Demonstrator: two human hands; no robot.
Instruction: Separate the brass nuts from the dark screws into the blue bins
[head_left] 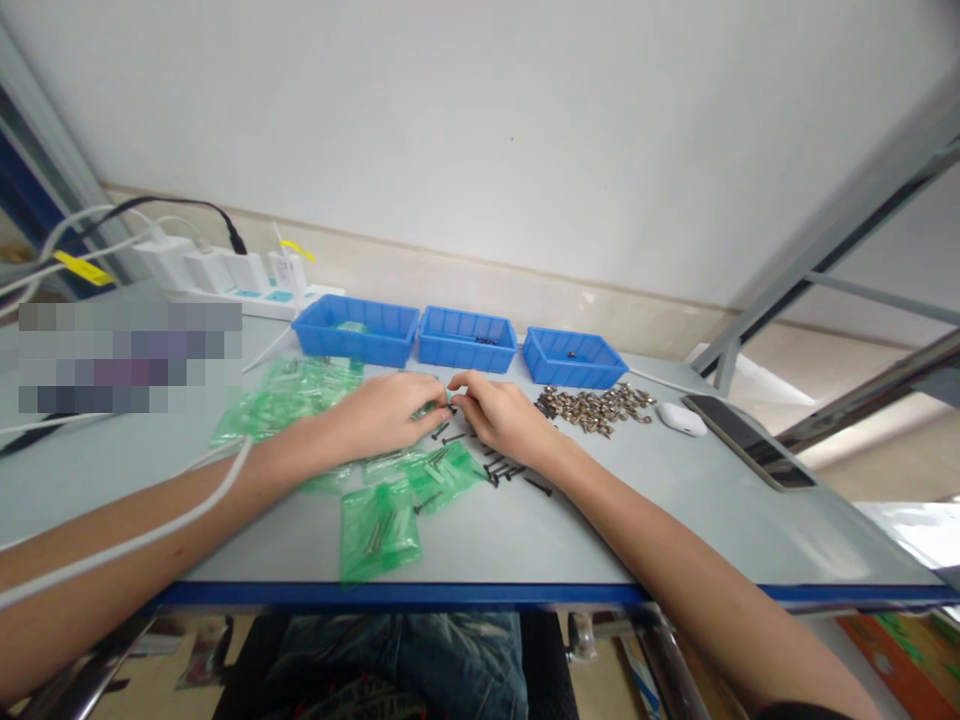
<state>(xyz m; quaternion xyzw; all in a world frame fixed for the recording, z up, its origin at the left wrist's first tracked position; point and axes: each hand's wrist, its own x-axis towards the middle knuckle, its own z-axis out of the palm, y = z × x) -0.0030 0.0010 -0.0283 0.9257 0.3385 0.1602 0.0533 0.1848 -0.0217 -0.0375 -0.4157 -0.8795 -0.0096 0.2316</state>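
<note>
My left hand (401,408) and my right hand (501,415) meet over the middle of the table, fingers pinched, fingertips almost touching. Between them shows a bit of pale green and something dark, too small to make out. Under and beside my right hand lie several loose black screws (504,470). Small green plastic bags of screws (382,530) lie in front of my left hand. A larger heap of green bags (289,395) spreads behind my left forearm. To the right of my right hand is a pile of small brass-coloured metal parts (600,408).
Three blue bins stand along the wall: a left bin (356,345), a middle bin (466,355) and a right bin (576,373). A white earbud case (682,420) and a phone (750,440) lie at right. A power strip with plugs (232,275) sits back left; a white cable (172,530) crosses my left forearm.
</note>
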